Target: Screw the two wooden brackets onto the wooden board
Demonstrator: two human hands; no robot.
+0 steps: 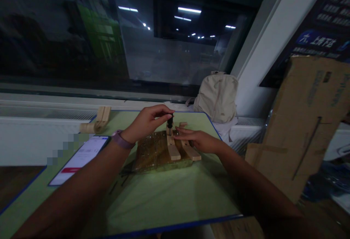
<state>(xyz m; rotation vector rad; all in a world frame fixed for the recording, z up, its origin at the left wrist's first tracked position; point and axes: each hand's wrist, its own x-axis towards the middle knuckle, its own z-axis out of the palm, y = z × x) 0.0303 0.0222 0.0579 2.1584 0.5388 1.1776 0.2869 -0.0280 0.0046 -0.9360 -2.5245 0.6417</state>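
My left hand point(149, 122) pinches the black handle of a small screwdriver point(170, 123), which stands upright with its tip on a pale wooden strip point(172, 149). A purple band circles that wrist. My right hand point(195, 139) lies with fingers stretched out on a second wooden strip point(192, 153), pressing it down beside the first. Both strips rest on a brown wooden board point(153, 153) in the middle of a green mat point(169, 195).
A phone point(79, 160) with a lit screen lies at the mat's left. More wooden pieces point(100, 120) sit at the far left corner. A beige backpack point(217, 97) leans by the window. A large cardboard box point(303, 122) stands at right.
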